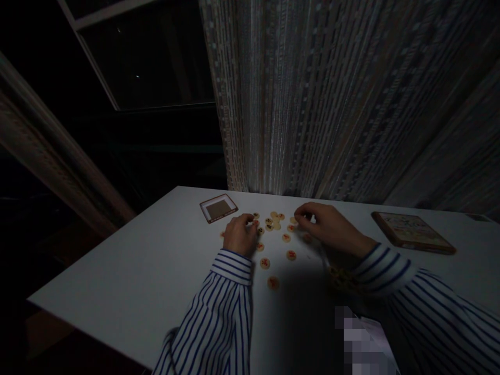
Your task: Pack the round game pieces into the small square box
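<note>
Round wooden xiangqi pieces (pixel 291 255) with red or dark characters lie scattered on the white table, some face down. My left hand (pixel 240 234) is on the left of the group, its fingers curled together beside a dark-marked piece (pixel 260 230); what they hold, if anything, is hidden. On the right, my right hand (pixel 332 226) has its thumb and fingers bent in a pinch, with the fingertips at the edge of a pale xiangqi piece (pixel 294 221). More pieces (pixel 339 276) lie in shadow under my right wrist.
An open shallow box part (pixel 219 208) stands at the back left of the white table (pixel 128 265). A flat brown box with a printed top (pixel 414 232) lies at the right. A patterned curtain (pixel 273 104) hangs behind the table. A pixelated patch (pixel 355 344) covers something at the front.
</note>
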`<state>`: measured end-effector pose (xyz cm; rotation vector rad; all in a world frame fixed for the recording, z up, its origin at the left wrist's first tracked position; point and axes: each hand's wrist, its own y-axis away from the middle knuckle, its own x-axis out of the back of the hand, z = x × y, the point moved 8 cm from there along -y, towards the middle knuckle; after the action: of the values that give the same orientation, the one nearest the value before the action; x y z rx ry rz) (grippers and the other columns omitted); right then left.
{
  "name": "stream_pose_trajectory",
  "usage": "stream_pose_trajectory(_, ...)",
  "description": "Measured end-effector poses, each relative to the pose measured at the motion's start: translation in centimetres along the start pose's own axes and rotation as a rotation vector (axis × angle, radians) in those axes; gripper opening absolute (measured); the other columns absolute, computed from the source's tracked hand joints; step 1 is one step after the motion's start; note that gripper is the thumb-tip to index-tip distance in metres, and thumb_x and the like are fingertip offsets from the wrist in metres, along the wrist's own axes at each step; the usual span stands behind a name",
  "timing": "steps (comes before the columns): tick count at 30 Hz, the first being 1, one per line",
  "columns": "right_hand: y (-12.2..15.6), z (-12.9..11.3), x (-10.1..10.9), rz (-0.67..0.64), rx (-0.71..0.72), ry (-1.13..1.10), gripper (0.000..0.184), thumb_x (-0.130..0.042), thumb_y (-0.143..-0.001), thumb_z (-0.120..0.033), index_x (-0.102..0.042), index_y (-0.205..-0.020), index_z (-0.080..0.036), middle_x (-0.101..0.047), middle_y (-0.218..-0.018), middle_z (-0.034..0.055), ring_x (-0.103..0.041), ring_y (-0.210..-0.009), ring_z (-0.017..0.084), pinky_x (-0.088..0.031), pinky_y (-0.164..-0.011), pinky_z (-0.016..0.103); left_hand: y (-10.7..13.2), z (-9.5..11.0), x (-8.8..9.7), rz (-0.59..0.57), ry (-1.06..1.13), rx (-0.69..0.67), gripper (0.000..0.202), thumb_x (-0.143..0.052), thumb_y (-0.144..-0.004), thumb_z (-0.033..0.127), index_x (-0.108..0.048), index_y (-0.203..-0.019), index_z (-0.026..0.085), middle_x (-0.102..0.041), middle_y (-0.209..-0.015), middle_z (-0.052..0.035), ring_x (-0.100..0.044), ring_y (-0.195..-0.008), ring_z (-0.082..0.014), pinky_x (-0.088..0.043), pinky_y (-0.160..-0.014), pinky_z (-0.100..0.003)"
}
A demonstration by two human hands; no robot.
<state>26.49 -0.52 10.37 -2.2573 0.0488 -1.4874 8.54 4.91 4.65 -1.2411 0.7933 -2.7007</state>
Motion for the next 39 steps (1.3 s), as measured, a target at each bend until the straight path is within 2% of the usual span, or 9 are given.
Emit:
stream_pose_trajectory(7, -1.8, -0.4, -4.3, -0.17, 0.03, 0.101, 0.025, -0.042, -0.081, -0.026, -0.064, -0.085, -0.016, -0.066, -0.083, 0.0064, -0.058, -0.073, 0.016, -0.039, -0.064, 0.026, 0.3, -0.2, -2.9, -0.184, -0.139, -0.027, 0.024, -0.056, -0.074, 0.026, -0.061, -0.097, 0.02, -0.066, -0.099, -0.007, -0.056, -0.098, -0.0229, -0.04, -0.084, -0.035)
stream_pose_trajectory(14, -2.2, -1.2, -5.1, -0.229, 0.021, 0.151, 0.023, -0.044, -0.078, -0.021, -0.065, -0.086, -0.016, -0.066, -0.086, 0.0073, -0.058, -0.076, 0.017, -0.037, -0.066, 0.025, 0.1, -0.2, -3.8, -0.27, -0.244, 0.002, 0.026, -0.055, -0.075, 0.029, -0.06, -0.099, 0.021, -0.065, -0.1, -0.0055, -0.054, -0.1, -0.0227, -0.037, -0.086, -0.035)
stream_pose_trajectory(22, -2.0, -0.8, -4.9, -0.204, 0.021, 0.132, 0.023, -0.043, -0.079, -0.023, -0.064, -0.087, -0.016, -0.066, -0.086, 0.007, -0.058, -0.075, 0.017, -0.038, -0.066, 0.026, 0.1, -0.2, -4.1, -0.291, -0.275, -0.02, 0.028, -0.057, -0.074, 0.03, -0.059, -0.1, 0.02, -0.065, -0.1, -0.0072, -0.053, -0.101, -0.0246, -0.037, -0.084, -0.037)
stream_pose_trajectory(31, -1.8, -0.3, -4.7, -0.178, 0.042, 0.141, 0.024, -0.042, -0.08, -0.025, -0.065, -0.086, -0.016, -0.066, -0.084, 0.0066, -0.059, -0.074, 0.017, -0.039, -0.065, 0.027, 0.1, -0.6, -4.5, -0.264, -0.264, -0.047, 0.024, -0.057, -0.075, 0.027, -0.058, -0.098, 0.02, -0.065, -0.096, -0.0065, -0.053, -0.098, -0.0254, -0.038, -0.082, -0.038)
stream_pose_trajectory(39, -1.6, -0.1, -3.9, -0.16, 0.022, 0.135, 0.024, -0.043, -0.08, -0.025, -0.065, -0.086, -0.017, -0.066, -0.083, 0.0064, -0.058, -0.074, 0.017, -0.039, -0.065, 0.027, -0.2, 0.3, -3.2, -0.126, -0.163, -0.1, 0.02, -0.055, -0.076, 0.023, -0.058, -0.096, 0.018, -0.065, -0.095, -0.0066, -0.053, -0.097, -0.0234, -0.038, -0.084, -0.037)
